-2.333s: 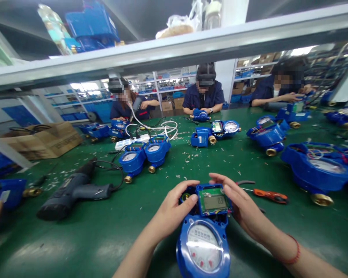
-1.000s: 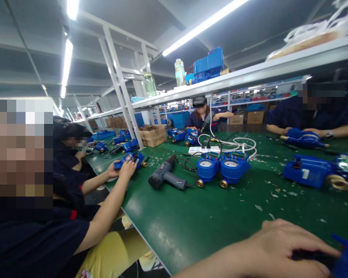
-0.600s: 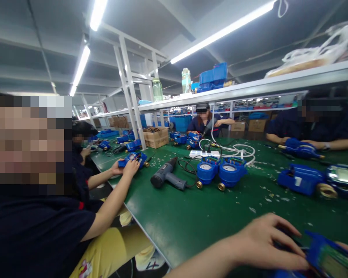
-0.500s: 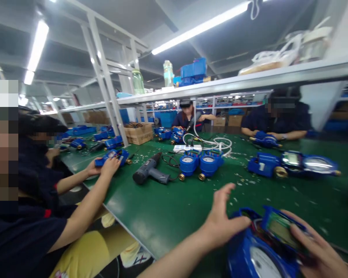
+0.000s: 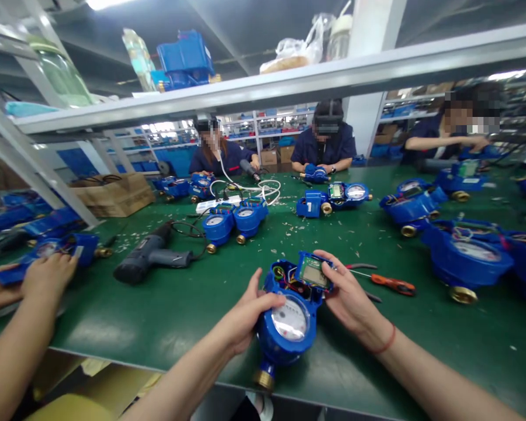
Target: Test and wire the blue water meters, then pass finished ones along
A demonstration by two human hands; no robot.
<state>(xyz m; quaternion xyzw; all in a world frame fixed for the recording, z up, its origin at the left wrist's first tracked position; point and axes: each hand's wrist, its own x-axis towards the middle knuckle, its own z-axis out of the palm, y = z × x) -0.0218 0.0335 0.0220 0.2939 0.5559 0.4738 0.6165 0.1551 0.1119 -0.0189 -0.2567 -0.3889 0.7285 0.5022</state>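
Note:
A blue water meter (image 5: 287,327) with a round white dial and a brass threaded end sits at the table's near edge, its electronics box open and coloured wires showing. My left hand (image 5: 248,318) grips the meter's left side, thumb on the dial's rim. Between the thumb and fingers of my right hand (image 5: 348,289) is a display module (image 5: 314,272), a green circuit board with a small screen in a blue frame. It is held tilted above the open box. To the right of that hand lie an orange-handled screwdriver (image 5: 392,285) and a partly hidden dark-handled tool.
Two blue meters (image 5: 246,216) and a grey heat gun (image 5: 151,255) lie to the left. More meters (image 5: 467,251) stand at right. A co-worker's hands (image 5: 48,278) work at far left; several people sit opposite. A shelf (image 5: 245,90) crosses above the green table (image 5: 193,316).
The view has swung right, bringing the screwdriver and right-hand meters into sight. My left hand, earlier spread at the meter, now grips its side. My right hand keeps the display module.

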